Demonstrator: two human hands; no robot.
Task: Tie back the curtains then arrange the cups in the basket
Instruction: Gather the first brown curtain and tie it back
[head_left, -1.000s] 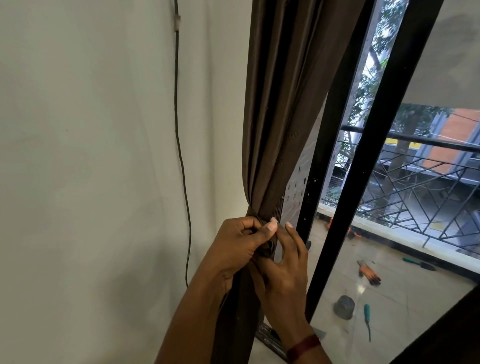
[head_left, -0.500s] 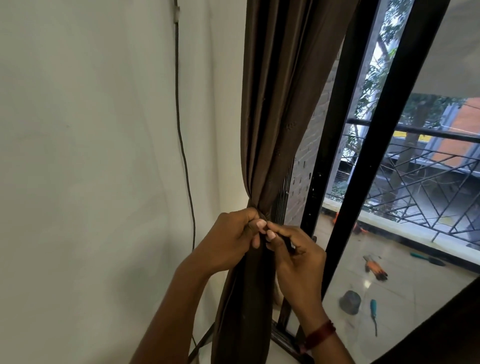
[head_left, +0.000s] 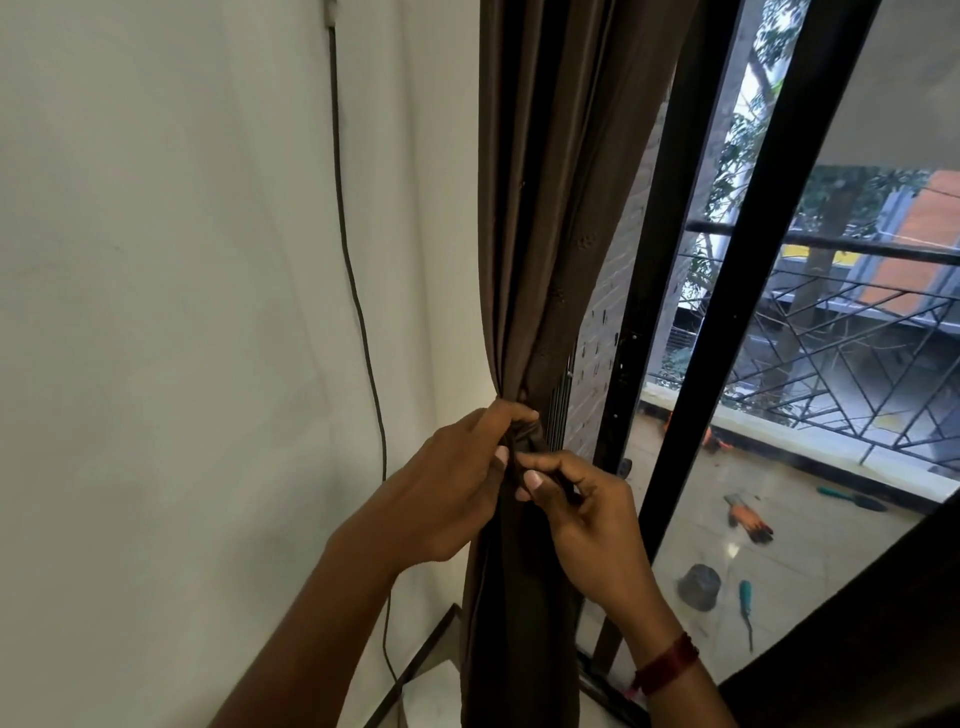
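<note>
White wall (head_left: 156, 312) lies left of the brown curtain (head_left: 540, 208), and a black window frame (head_left: 727, 338) stands to its right. Both hands meet at the curtain's gathered waist. The left hand (head_left: 452, 483) curls round the bunched cloth. The right hand (head_left: 587, 519) pinches a dark tie band (head_left: 527, 439) against it.

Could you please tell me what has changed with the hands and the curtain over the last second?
The right hand curled its straight fingers and now pinches the tie, drawing it slightly down and right of the gather. The left hand still grips the bunched curtain there. Wall cable and window frame unchanged.
</note>
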